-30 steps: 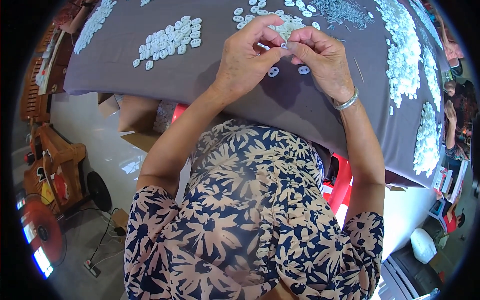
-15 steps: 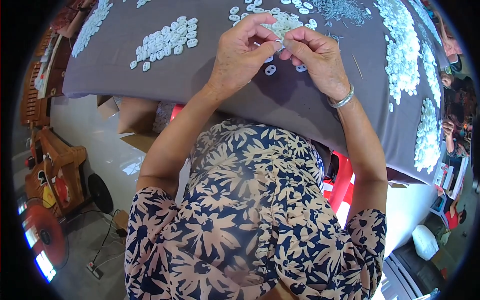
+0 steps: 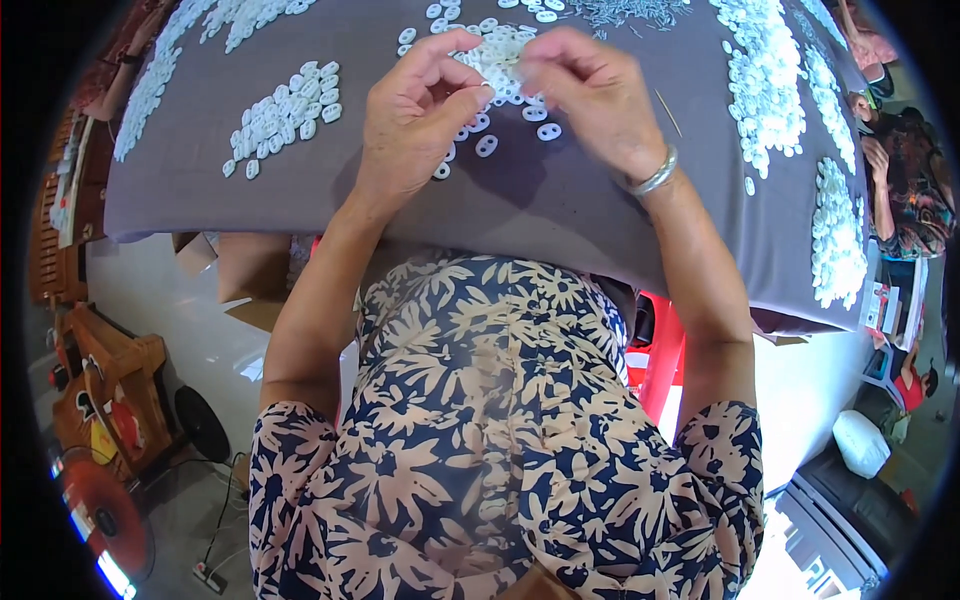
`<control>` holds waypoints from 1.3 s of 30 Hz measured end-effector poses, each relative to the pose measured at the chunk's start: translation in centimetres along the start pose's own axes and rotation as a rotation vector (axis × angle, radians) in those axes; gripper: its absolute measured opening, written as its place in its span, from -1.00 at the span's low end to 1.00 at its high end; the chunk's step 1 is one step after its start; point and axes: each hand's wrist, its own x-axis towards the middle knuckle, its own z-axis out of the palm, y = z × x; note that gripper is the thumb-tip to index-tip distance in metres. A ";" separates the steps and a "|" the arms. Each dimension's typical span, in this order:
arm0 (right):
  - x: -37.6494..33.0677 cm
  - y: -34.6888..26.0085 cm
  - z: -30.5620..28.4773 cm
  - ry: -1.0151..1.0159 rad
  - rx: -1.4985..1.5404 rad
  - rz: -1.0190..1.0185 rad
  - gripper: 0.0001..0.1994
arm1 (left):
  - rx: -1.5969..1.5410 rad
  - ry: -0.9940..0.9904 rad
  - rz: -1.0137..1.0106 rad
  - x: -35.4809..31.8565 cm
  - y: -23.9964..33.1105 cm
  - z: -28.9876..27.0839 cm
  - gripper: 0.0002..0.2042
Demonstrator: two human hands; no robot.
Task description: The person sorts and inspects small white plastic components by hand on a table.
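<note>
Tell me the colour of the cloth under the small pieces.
Grey-purple cloth, plain; white pieces lie on it. Head view.

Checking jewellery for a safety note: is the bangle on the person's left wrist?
No, the silver bangle sits on the right wrist, just behind the right hand; the left hand has a bare wrist.

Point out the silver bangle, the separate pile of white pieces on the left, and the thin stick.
silver bangle (image 3: pixel 655 177), head view, band at right wrist.
white pile (image 3: pixel 285 115), head view, pile's middle.
thin stick (image 3: pixel 668 112), head view, mid-shaft.
</note>
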 end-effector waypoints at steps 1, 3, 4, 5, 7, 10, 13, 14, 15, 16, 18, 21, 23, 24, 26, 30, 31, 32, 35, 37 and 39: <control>0.4 0.2 -1.6 -0.001 -0.005 0.001 -0.88 | -0.012 -0.006 0.016 0.1 0.1 0.1 -0.65; 1.1 0.5 -6.0 0.037 -0.104 0.102 -0.75 | -0.025 -0.008 0.034 0.1 0.1 0.2 -0.65; 1.1 0.0 -7.2 0.032 -0.107 0.102 -0.75 | -0.028 -0.014 0.029 0.1 -0.2 0.0 -0.64; 1.2 -0.5 -8.1 0.047 -0.197 0.073 -0.81 | -0.031 -0.021 0.024 0.0 -0.4 0.0 -0.64; 1.0 -1.0 -8.9 0.058 -0.289 0.044 -0.88 | -0.013 -0.010 -0.001 -0.1 -0.3 0.1 -0.64; -0.4 -0.6 -9.1 -0.063 -0.629 0.013 -0.90 | 0.009 -0.002 -0.029 -0.1 -0.5 0.3 -0.64; -1.6 0.4 -8.9 -0.124 -0.675 -0.007 -0.91 | 0.021 0.002 -0.026 0.0 -0.8 0.4 -0.65; -1.6 0.3 -8.8 -0.151 -0.743 -0.020 -0.91 | 0.032 0.007 -0.020 -0.1 -0.9 0.3 -0.65; -1.6 0.5 -8.6 -0.155 -0.741 -0.022 -0.91 | 0.033 0.011 -0.020 -0.1 -0.8 0.3 -0.65; -1.6 0.9 -8.4 -0.152 -0.717 -0.047 -0.92 | 0.026 0.010 -0.027 -0.1 -0.8 0.4 -0.65; -1.4 1.1 -8.1 -0.148 -0.694 -0.072 -0.93 | 0.017 0.007 -0.033 0.0 -0.8 0.5 -0.64; -0.8 1.3 -7.9 -0.228 -0.777 -0.136 -0.95 | 0.018 0.003 -0.026 -0.2 -0.6 0.6 -0.64; -0.6 1.3 -8.2 -0.322 -0.871 -0.161 -0.92 | -0.003 0.001 -0.042 -0.2 -0.3 0.7 -0.64; -0.6 1.3 -8.2 -0.324 -0.871 -0.164 -0.92 | -0.002 0.004 -0.041 -0.2 -0.3 0.7 -0.64; -0.5 1.2 -7.7 -0.247 -0.885 -0.265 -0.94 | -0.017 0.005 -0.026 -0.2 -0.4 0.7 -0.64; -0.3 -1.2 -5.4 -0.136 -0.697 -0.101 -0.96 | -0.044 0.011 0.007 -0.3 -0.4 1.0 -0.63; -0.2 -1.9 -4.3 -0.107 -0.472 -0.053 -0.95 | -0.037 0.015 0.007 -0.2 -0.4 1.1 -0.63; 0.1 -2.1 -3.3 -0.079 -0.245 -0.003 -0.94 | -0.057 0.020 0.006 -0.2 -0.3 1.1 -0.64; 0.8 -1.7 -0.9 -0.063 -0.227 -0.050 -0.92 | -0.060 0.037 0.008 -0.2 -0.4 0.9 -0.64; 0.9 -1.0 -0.1 -0.077 -0.173 -0.019 -0.90 | -0.046 0.049 0.012 -0.2 -0.4 0.9 -0.65; 0.9 -0.5 0.3 -0.034 -0.030 0.108 -0.89 | -0.055 0.051 0.007 -0.2 -0.3 1.1 -0.66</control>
